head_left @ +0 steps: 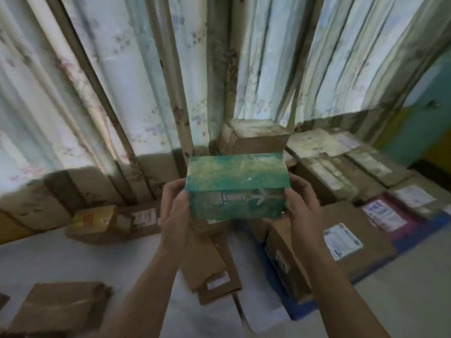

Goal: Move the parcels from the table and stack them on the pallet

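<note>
Sitting between left hand [174,206] and right hand [301,203], green parcel [235,185].

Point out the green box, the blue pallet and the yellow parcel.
green box [236,174], head view, top face.
blue pallet [302,311], head view, front corner edge.
yellow parcel [94,217], head view, yellow top.

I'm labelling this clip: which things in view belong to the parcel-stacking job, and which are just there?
Job:
green box, held by left hand and right hand
brown parcels on table
stacked parcels
blue pallet

Just there:
curtains
teal wall
</note>
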Motion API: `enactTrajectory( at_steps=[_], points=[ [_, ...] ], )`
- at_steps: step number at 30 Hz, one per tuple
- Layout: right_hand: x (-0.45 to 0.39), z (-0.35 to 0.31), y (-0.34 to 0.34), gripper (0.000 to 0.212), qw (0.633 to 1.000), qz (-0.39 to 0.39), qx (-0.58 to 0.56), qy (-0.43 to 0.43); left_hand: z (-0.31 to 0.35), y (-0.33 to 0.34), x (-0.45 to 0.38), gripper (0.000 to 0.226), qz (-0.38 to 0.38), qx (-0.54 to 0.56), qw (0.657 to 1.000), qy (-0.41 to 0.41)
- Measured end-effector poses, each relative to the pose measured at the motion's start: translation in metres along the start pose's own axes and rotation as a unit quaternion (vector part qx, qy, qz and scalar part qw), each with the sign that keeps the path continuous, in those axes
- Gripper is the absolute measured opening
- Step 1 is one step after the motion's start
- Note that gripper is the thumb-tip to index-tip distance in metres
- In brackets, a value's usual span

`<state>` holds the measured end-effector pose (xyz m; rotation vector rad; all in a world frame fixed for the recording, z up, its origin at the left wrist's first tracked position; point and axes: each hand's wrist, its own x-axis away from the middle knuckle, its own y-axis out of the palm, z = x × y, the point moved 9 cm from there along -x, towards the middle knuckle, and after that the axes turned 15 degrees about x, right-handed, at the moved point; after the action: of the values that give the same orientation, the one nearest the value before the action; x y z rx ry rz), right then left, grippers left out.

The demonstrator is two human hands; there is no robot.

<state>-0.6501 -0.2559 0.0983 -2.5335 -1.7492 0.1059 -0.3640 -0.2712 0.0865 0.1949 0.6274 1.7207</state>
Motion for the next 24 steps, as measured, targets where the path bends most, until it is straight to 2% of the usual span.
enactTrajectory(
  at_steps=[3, 7, 9, 12, 17, 21, 24],
  points=[
    [-0.028, 0.009, -0.031, 0.025, 0.999, 0.043, -0.005, 0.016, -0.03, 0.028, -0.018, 0.027, 0.018, 0.017, 1.0, -0.003],
    [-0.068, 0.014, -0.072, 0.015, 0.997, 0.07, 0.031, 0.03, -0.078, 0.074, -0.037, 0.011, 0.009, 0.016, 1.0, -0.022],
    [-0.091, 0.013, -0.095, 0.015, 0.996, 0.073, 0.033, 0.036, -0.097, 0.106, -0.045, 0.01, -0.014, -0.005, 1.0, -0.023],
    [-0.13, 0.017, -0.127, 0.018, 0.996, 0.072, 0.033, 0.042, -0.123, 0.141, -0.051, 0.014, -0.009, -0.006, 0.999, -0.045],
    [-0.206, 0.027, -0.145, 0.02, 0.998, -0.002, 0.055, 0.013, -0.156, 0.178, -0.068, 0.024, 0.03, -0.064, 0.997, -0.028],
    [-0.257, 0.045, -0.132, 0.018, 0.993, -0.104, 0.052, 0.016, -0.164, 0.184, -0.071, 0.024, 0.121, -0.117, 0.986, 0.001],
    [-0.278, 0.05, -0.113, 0.029, 0.98, -0.189, 0.066, 0.012, -0.158, 0.18, -0.078, 0.023, 0.174, -0.143, 0.974, 0.014]
  ],
)
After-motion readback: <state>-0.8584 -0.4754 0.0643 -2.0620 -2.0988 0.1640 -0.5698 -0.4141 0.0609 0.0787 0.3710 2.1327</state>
